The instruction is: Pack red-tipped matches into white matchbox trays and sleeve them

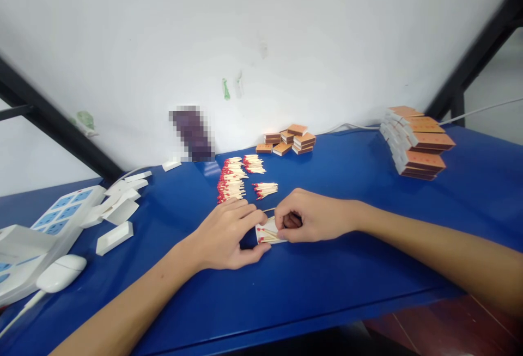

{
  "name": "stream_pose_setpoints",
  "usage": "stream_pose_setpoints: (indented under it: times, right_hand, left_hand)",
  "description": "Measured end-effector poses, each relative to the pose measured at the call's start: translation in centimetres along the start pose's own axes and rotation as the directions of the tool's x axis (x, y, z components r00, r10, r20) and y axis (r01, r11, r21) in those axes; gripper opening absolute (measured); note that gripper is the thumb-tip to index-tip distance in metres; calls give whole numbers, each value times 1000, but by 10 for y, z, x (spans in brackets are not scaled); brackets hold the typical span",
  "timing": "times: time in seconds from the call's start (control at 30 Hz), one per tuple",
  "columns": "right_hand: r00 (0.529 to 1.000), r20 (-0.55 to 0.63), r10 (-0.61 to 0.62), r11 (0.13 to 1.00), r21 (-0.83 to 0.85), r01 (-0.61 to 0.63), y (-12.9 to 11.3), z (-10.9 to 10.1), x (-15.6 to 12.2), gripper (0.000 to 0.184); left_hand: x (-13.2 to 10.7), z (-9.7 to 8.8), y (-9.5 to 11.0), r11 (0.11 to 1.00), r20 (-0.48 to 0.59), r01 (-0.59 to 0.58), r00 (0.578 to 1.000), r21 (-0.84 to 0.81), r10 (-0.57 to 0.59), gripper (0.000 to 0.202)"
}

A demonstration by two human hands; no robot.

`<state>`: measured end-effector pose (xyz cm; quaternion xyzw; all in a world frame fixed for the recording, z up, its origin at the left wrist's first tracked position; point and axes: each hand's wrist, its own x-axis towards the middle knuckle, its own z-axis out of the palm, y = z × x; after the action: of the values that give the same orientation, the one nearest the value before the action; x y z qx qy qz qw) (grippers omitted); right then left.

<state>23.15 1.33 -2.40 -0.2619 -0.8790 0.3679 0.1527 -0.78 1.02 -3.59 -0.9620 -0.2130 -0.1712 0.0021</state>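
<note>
There was one left hand (229,233), one right hand (310,217), one held tray (269,225), three match heaps (232,186), two matchbox groups (429,140)

Bright, fairly even light is filling the view, and a soft dark shadow is lying under the left hand (231,231). The blue tabletop (347,285) is giving off a faint sheen. Coarse pixel blocks are masking a dark object (192,133) by the white wall (310,45). Wide-angle stretching is marking the sides (the upper right corner is darkening too), and the right forearm (441,258) is softening toward the border.
</note>
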Motion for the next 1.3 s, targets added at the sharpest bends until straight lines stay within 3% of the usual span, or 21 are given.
stream_pose_setpoints:
  times: [0.3, 0.47, 0.7, 0.87, 1.13, 1.3]
  right_hand:
    - [998, -63, 28, 999, -43, -31, 0, 6, 4, 28]
    - [993, -101, 54, 998, -38, -58, -3, 9, 6, 16]
    - [993, -113, 26, 997, -75, -35, -2, 8, 4, 18]
    - [991, -136, -2, 984, -179, -22, -4, 11, 5, 16]
    - [983, -177, 45, 906, -408, -115, -13, 14, 5, 18]
    - [985, -161, 55, 890, -440, -121, -14, 15, 3, 18]
  left_hand:
    - [2, -3, 2, 999, -11, -36, 999, -23, 36, 17]
    - [1, -2, 2, 996, -82, -83, 993, -29, 81, 14]
    - [-1, 0, 2, 994, -153, -111, 982, -1, 109, 12]
    - [-1, 1, 0, 992, -176, -125, 976, 21, 126, 11]
    - [-1, 1, 0, 993, -174, -120, 977, 19, 121, 11]
    - [-1, 1, 0, 995, -163, -101, 981, 2, 100, 13]
